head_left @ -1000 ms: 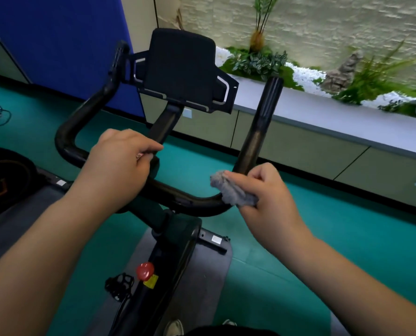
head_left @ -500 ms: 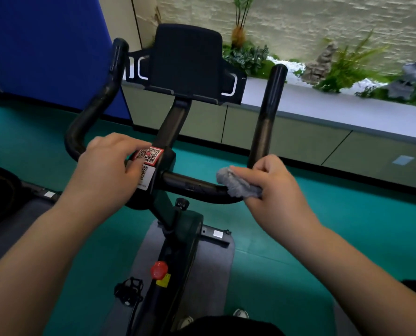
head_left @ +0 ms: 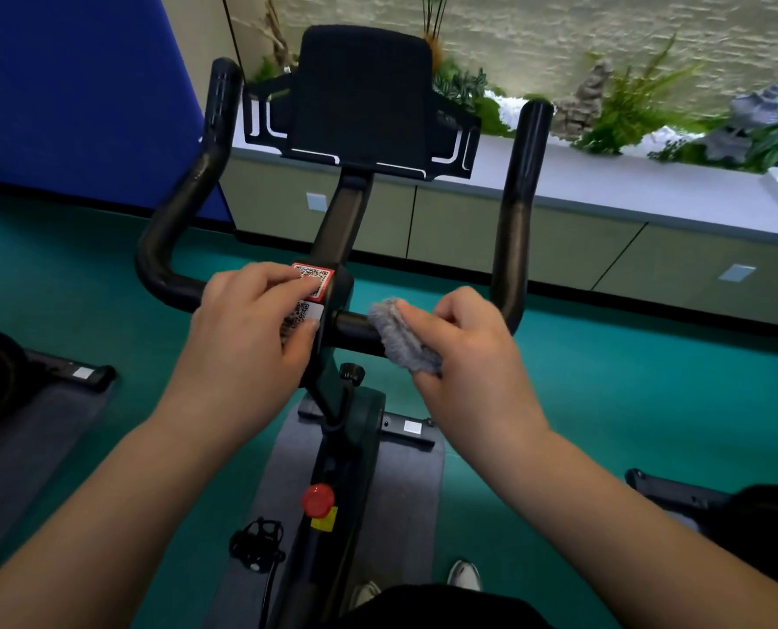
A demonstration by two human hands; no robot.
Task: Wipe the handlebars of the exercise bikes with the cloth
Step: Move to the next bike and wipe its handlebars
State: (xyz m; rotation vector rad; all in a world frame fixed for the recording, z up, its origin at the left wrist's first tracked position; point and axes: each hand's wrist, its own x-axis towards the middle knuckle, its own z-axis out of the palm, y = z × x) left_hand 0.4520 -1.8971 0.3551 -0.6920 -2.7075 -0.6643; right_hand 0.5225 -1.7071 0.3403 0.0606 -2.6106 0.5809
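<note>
Indoor gym, exercise bike (head_left: 341, 401) on grey mat (head_left: 405, 483), teal sports floor (head_left: 605, 401), neighbouring machines (head_left: 741, 515) alongside, planter ledge (head_left: 605, 183) behind.

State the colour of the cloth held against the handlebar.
Grey cloth, seen best in the head view.

**Bare arms, black clothing, pale shoes**

On my feed the left forearm (head_left: 119, 492) and the right forearm (head_left: 627, 515) are uncovered from the bottom corners of the frame up to the wrists. The left hand (head_left: 251, 329) and right hand (head_left: 464, 351) are bare as well. At the bottom centre I see a black garment (head_left: 432, 606) with a smooth, rounded upper edge; I cannot tell whether it is a shirt or trousers. Just above it two shoe toes poke out, both pale grey-white: the left shoe (head_left: 363, 593) is mostly hidden and the right shoe (head_left: 465, 575) shows more of its rounded tip.
</note>
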